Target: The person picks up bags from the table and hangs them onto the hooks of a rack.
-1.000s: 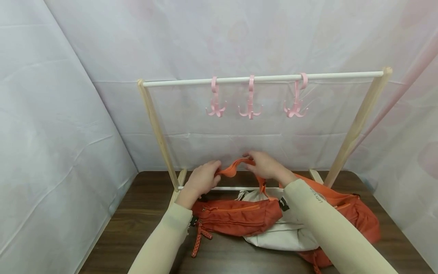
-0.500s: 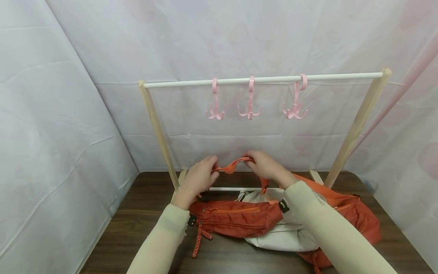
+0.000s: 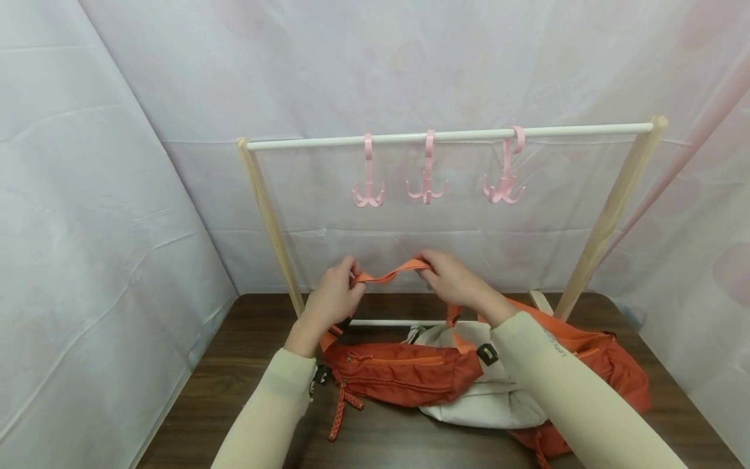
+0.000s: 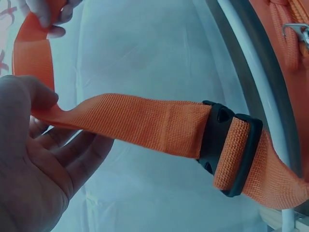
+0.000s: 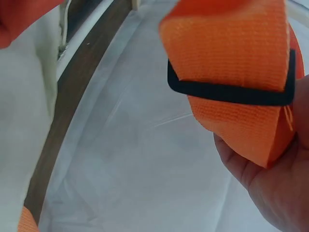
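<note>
An orange webbing strap runs raised between my two hands, in front of the rack. My left hand pinches one part of it, thumb on top and fingers beneath in the left wrist view. There a black buckle sits on the strap beyond the fingers. My right hand grips the other part, beside a black slider in the right wrist view. The strap belongs to a red-orange waist bag, which lies on the table below my hands with its zip side up and a patterned pull cord hanging off.
Behind stands a wooden rack with a white top bar. Pink hooks hang from it: left, middle and right. A beige bag and another red-orange bag lie to the right, partly under my right sleeve.
My left hand has moved up and to the left along with the strap, drawing it out more. My right hand has risen slightly. The left hook has turned a little on the bar.
</note>
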